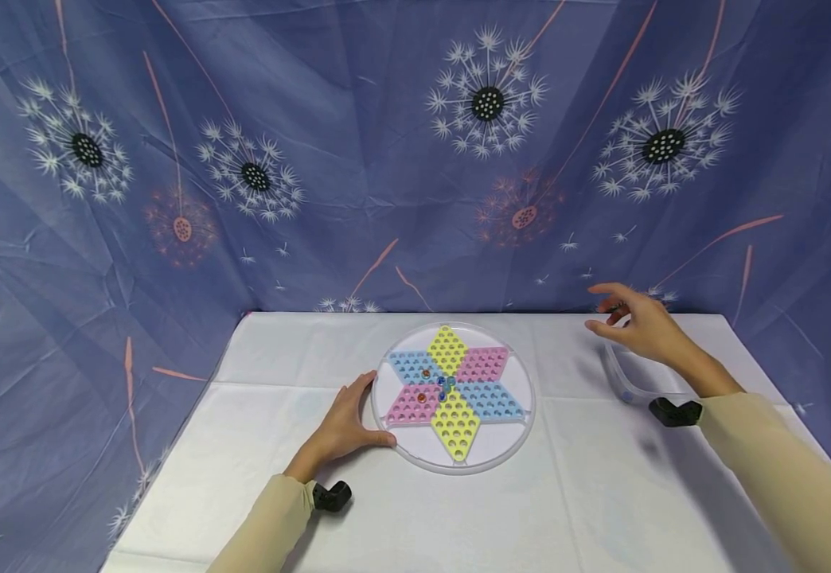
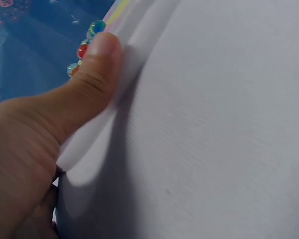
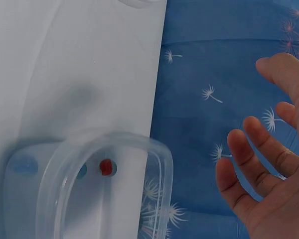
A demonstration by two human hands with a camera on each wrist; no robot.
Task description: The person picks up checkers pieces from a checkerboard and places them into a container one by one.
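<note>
A round white Chinese checkers board (image 1: pixel 415 455) with a yellow, pink and blue star lies on the table. Several blue-green marbles (image 1: pixel 447 387) cluster at its centre. One reddish marble (image 1: pixel 426 373) sits in the upper-left blue point and another (image 1: pixel 421 398) in the left pink one. My left hand (image 1: pixel 346 418) rests against the board's left rim, thumb and fingers spread along it. In the right wrist view, my right hand (image 3: pixel 274 174) has its fingers loosely bent and nothing in them. It hovers above a clear plastic container (image 1: pixel 610 370) holding a red marble (image 3: pixel 107 168) and bluish ones.
A white cloth (image 1: pixel 286 358) covers the table. Behind it hangs a blue curtain (image 1: pixel 358 159) with dandelion prints, which also runs down both sides. The container stands near the table's back right edge.
</note>
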